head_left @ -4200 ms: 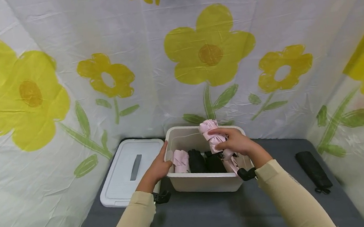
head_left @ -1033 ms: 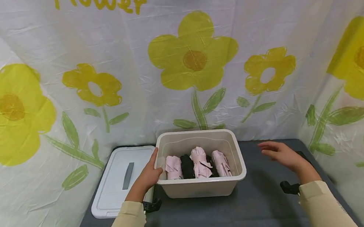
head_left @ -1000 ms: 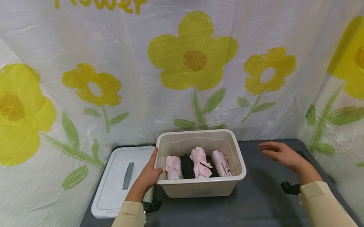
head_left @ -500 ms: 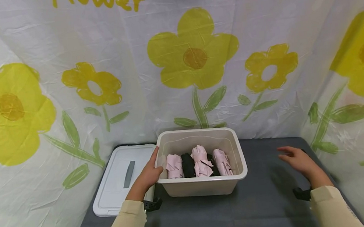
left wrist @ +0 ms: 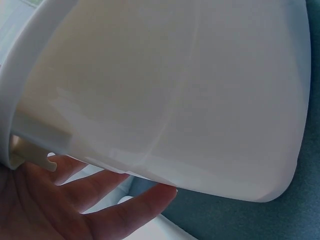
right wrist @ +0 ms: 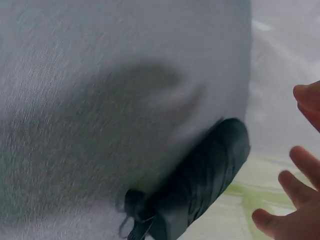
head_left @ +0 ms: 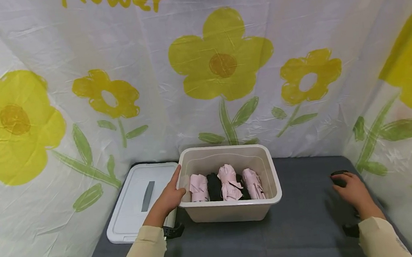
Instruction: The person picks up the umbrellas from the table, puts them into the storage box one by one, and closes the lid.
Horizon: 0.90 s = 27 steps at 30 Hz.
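My left hand (head_left: 167,199) holds the left rim of a beige storage bin (head_left: 227,214), its thumb over the edge; in the left wrist view, fingers (left wrist: 132,210) lie along the outer wall. Inside the bin lie folded pink umbrellas, one at the left (head_left: 199,188), one in the middle on top (head_left: 229,183) and one at the right (head_left: 253,184), with black ones (head_left: 214,187) between. Over at the right, my right hand (head_left: 355,193) hovers with fingers spread above a folded black umbrella (right wrist: 200,175), which it largely hides in the head view.
A white lid (head_left: 129,207) with a grey handle (head_left: 147,196) lies left of the bin. The dark grey table (head_left: 237,246) runs under everything. A white curtain (head_left: 168,132) with yellow flowers stands behind and at the sides.
The right hand, earlier setting a pink umbrella in the bin, has let it go and moved right and down to the black umbrella. The left hand stays on the rim.
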### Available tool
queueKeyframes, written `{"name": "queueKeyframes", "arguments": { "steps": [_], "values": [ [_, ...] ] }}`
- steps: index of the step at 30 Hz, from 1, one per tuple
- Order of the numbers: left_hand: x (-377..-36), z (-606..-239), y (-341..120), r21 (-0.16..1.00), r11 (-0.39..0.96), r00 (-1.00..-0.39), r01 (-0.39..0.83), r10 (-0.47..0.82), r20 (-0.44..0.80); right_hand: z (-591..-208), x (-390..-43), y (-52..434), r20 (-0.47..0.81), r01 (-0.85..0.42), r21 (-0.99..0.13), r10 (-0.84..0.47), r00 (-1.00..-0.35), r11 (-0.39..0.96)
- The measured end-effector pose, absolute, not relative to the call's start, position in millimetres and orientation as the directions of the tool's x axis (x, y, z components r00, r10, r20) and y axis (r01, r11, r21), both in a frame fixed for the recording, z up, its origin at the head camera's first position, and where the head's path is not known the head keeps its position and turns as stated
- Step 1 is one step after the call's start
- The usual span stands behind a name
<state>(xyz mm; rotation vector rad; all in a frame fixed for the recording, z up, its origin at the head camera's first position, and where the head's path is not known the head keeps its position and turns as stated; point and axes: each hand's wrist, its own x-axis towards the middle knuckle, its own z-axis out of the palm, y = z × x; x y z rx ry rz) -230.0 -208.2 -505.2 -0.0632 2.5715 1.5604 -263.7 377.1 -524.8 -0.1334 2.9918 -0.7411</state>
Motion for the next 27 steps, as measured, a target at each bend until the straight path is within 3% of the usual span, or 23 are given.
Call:
{"name": "queueKeyframes", "arguments": {
  "steps": [14, 21, 27],
  "values": [
    [-228, -504, -210, 0.875, 0.474, -0.993, -0.101, 0.005, -0.118, -540, -284, 397, -0.118, -0.048, -0.371, -0.098, -0.988, 0.927],
    [-227, -509, -211, 0.870, 0.479, -0.991, -0.118, 0.002, -0.136, -552, -279, 403, -0.259, 0.024, -0.383, -0.082, -0.962, 0.923],
    [-227, -506, -207, 0.873, 0.476, -0.994, -0.103, -0.009, -0.112, -557, -284, 409, -0.308, 0.040, -0.349, -0.074, -0.949, 0.936]
  ]
}}
